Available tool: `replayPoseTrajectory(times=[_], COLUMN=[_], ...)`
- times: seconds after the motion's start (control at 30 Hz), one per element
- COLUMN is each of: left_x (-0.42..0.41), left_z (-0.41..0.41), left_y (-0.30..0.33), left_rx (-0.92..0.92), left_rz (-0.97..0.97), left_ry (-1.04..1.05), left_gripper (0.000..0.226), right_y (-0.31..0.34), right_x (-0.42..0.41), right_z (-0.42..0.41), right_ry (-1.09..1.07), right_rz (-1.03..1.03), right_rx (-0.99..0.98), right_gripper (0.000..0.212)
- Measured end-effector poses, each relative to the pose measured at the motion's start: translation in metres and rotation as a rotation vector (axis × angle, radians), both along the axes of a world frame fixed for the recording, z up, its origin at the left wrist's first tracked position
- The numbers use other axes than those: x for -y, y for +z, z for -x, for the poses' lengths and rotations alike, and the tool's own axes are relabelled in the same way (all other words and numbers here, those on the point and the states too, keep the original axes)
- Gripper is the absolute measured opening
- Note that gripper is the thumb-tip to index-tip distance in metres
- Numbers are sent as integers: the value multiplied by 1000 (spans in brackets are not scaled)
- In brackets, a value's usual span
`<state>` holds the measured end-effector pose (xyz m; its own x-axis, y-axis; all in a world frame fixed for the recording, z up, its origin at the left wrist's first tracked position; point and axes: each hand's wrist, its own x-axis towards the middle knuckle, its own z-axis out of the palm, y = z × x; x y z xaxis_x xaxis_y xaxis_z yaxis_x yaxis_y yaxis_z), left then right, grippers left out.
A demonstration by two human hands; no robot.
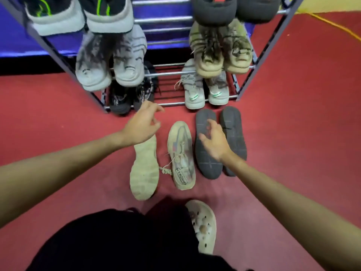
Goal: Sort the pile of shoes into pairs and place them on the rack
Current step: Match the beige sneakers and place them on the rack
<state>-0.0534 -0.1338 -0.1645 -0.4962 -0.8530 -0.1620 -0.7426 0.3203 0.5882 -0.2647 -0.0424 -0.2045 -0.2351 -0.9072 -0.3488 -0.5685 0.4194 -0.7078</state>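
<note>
Down on the red floor before the rack (176,103), both hands hover loose-fingered and empty, left hand (141,127) above the upturned beige shoe (144,169), right hand (214,142) over the soles-up dark pair (232,132), light, flexible, probably best pinched at the heels.

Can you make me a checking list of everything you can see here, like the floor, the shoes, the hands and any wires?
Surface: red floor.
Job's things: rack holds several pairs; beige shoes on the floor, one sole-up, one on its side; dark grey shoes lie sole-up.
Clutter: nothing seen.
Hands: left hand and right hand hover over the shoes, fingers relaxed, holding nothing.
Cables: yellow cord on the floor, far right.
Surroundings: blue surface behind the rack; person's white clog.
</note>
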Motion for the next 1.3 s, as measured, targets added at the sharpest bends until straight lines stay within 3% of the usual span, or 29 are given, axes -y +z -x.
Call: replayPoseTrajectory(times=[0.13,0.33,0.5,0.7,0.83,1.03,1.13,1.2,1.3], left_x=[-25,-60,-89,-101,-93,-60,-56,-55,-52], left_z=[-40,-50,-43,-41,-52,-111,-139,-155,-167], left_y=[-36,-71,-104,-127,-123,-78,-54,-46,-37], left_rx=[190,451,676,710,480,-342,-450,-496,-588], left_rz=[-242,-437,-302,-191,-281,-509,-564,-590,-630], left_ry=[129,212,141,135,241,633,618,645,690], left_gripper=[46,99,113,126,116,73,50,41,64], right_y=[-25,-58,-77,-91,-93,-91,-96,-96,-85], right_x=[-23,-40,-47,-43,-40,-36,-31,-21,-5], right_z=[-24,-48,-67,-82,-88,-127,-158,-162,-143], right_ry=[75,195,234,349,331,403,433,497,562], right_rz=[-195,-295,-307,-303,-218,-94,-131,-225,-280], right_rx=[-29,-129,-224,-497,-450,-320,-290,-238,-171], right_gripper=[47,73,99,128,128,130,128,116,79])
